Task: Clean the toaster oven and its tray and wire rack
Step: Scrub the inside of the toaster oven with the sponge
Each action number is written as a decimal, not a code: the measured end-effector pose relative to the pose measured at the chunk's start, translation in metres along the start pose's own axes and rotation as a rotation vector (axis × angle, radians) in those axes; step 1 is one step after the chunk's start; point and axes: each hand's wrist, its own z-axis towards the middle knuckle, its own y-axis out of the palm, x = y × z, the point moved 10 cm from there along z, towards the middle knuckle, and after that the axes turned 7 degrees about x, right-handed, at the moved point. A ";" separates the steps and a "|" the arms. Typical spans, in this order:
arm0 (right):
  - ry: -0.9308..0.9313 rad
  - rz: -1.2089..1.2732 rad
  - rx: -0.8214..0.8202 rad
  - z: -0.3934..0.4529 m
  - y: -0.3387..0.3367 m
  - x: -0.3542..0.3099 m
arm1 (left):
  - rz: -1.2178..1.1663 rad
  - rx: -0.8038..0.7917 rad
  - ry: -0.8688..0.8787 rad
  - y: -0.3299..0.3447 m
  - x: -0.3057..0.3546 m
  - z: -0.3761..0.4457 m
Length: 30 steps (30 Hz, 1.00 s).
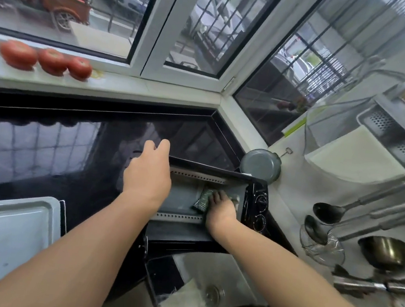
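Black countertop [41,152] carries the toaster oven [210,200], door dropped open toward the sink [218,279]. Grey tray [2,237] lies at left. Left hand [148,174] rests on the oven's top edge, fingers relaxed. Right hand [222,207], inside the cavity, presses a green scouring pad [203,199]. 3 tomatoes [46,59] on sill.
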 end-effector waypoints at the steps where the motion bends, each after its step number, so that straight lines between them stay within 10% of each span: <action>1: 0.014 -0.027 -0.008 -0.006 0.002 0.001 | 0.005 0.005 -0.008 0.000 -0.001 0.000; 30: 0.086 -0.030 0.037 -0.053 0.014 0.013 | 0.002 -0.011 0.020 0.008 0.000 0.008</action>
